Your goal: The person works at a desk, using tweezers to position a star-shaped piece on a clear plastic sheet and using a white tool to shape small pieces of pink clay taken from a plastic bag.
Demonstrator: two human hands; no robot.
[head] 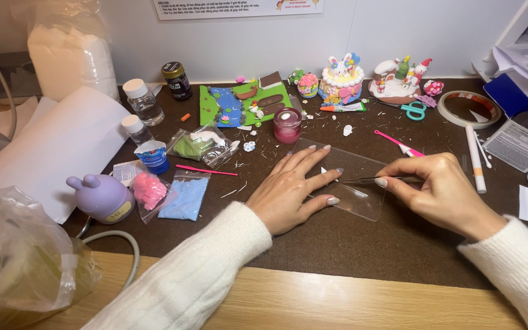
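My left hand [293, 190] lies flat with fingers spread on a clear plastic sheet [365, 201] on the dark brown mat. My right hand [440, 190] pinches a thin metal needle tool [362, 180], its tip pointing left toward a tiny white clay piece [324, 170] between my left fingers. Both arms wear white knit sleeves.
Bags of green [198, 145], pink [148, 190] and blue clay [183, 197], a purple bunny-shaped container [101, 197], small bottles [143, 101], a pink jar [287, 124], a green clay scene [242, 102], clay cakes [341, 78], teal scissors [415, 110], a tape roll [470, 109], a white pen [475, 158].
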